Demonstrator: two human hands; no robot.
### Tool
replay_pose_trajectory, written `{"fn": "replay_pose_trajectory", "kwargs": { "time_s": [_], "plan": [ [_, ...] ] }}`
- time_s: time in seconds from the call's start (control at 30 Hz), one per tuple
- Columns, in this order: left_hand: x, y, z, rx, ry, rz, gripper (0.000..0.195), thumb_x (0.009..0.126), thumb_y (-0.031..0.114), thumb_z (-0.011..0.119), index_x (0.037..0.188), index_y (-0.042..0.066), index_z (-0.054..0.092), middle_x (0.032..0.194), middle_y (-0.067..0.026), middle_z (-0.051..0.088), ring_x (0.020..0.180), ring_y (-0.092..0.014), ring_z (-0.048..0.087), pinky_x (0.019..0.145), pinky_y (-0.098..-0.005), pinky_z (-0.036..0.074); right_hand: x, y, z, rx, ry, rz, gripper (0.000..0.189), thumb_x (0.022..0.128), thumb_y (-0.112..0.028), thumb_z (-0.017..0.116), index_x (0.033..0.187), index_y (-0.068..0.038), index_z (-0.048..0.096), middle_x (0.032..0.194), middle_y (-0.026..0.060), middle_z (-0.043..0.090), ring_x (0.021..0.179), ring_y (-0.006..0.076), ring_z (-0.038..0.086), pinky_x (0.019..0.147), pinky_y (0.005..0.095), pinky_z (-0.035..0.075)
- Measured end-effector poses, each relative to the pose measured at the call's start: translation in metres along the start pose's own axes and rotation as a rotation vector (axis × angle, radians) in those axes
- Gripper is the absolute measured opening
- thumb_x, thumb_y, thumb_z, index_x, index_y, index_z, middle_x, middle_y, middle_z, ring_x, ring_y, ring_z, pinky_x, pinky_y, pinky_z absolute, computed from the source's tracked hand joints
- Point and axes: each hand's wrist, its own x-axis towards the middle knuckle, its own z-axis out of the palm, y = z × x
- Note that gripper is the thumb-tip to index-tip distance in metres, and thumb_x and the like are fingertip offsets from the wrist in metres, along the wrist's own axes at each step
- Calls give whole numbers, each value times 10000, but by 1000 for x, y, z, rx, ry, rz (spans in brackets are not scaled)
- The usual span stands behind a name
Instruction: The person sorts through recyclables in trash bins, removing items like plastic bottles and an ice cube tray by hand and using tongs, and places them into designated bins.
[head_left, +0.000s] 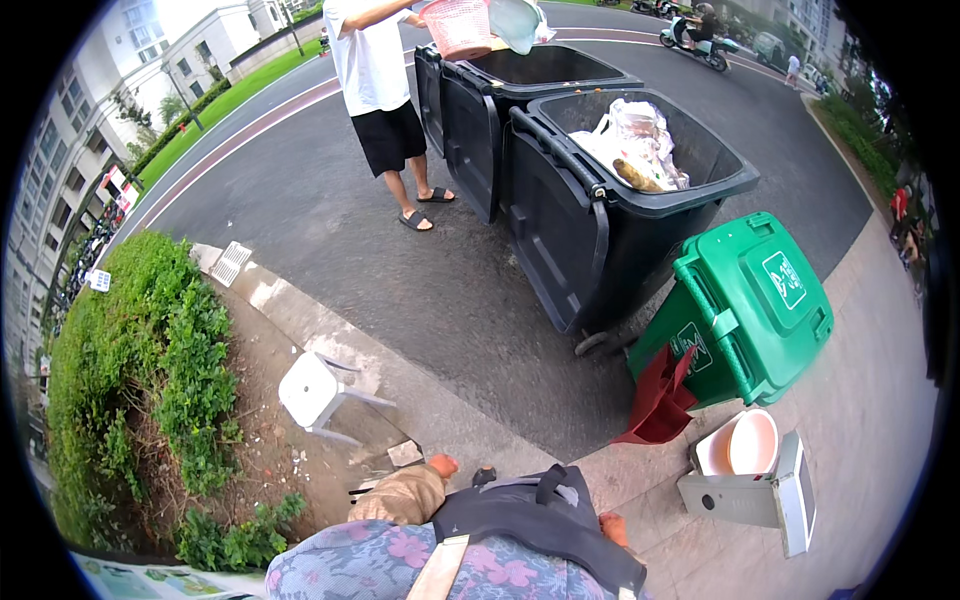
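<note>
My left hand (444, 466), in what looks like an orange glove below a tan sleeve (401, 496), is low in front of me, left of a black bag or apron (502, 506) over my flowered top. Its fingers are too small and foreshortened to read. Thin dark sticks (361, 492) show beside the sleeve; whether I hold them is unclear. On the other side, my right hand (613, 528), also orange, is partly covered by the black fabric. A dark red bag (660, 401) stands ahead, against a closed green wheeled bin (757, 307).
Two black wheeled bins (630, 247) (555, 67) stand with lids hanging down; the nearer holds bagged rubbish (637, 142). Beside them, a person (379, 75) tips a pink basket (457, 30). A white stool (309, 390) is left, near a hedge (142, 375). Discarded grey casing (731, 499) and a tub (752, 442) lie right.
</note>
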Motion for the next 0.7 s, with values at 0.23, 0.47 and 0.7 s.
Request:
{"fn": "replay_pose_trajectory", "kwargs": {
  "time_s": [0.23, 0.47, 0.7],
  "plan": [
    [-2, -12, -4, 67, 98, 208, 273, 798, 326, 511, 801, 89, 647, 736, -97, 661, 701, -244, 647, 653, -384, 510, 16, 32, 7, 122, -48, 102, 148, 795, -157, 518, 779, -48, 617, 662, 44, 587, 559, 151, 561, 454, 291, 458],
    [-19, 32, -13, 68, 42, 40, 308, 819, 333, 469, 833, 83, 649, 863, -129, 653, 838, -301, 622, 722, -424, 498, 15, 16, -5, 96, -25, 133, 159, 804, -162, 537, 866, -51, 633, 707, 46, 618, 583, 149, 579, 468, 289, 469],
    [-21, 36, -9, 28, 58, 1, 378, 827, 396, 429, 859, 83, 639, 922, -134, 642, 883, -331, 598, 775, -439, 479, 7, -5, -8, 199, 41, 224, 143, 805, -168, 541, 833, -56, 625, 682, 37, 601, 572, 139, 564, 463, 285, 454]
  ]
}}
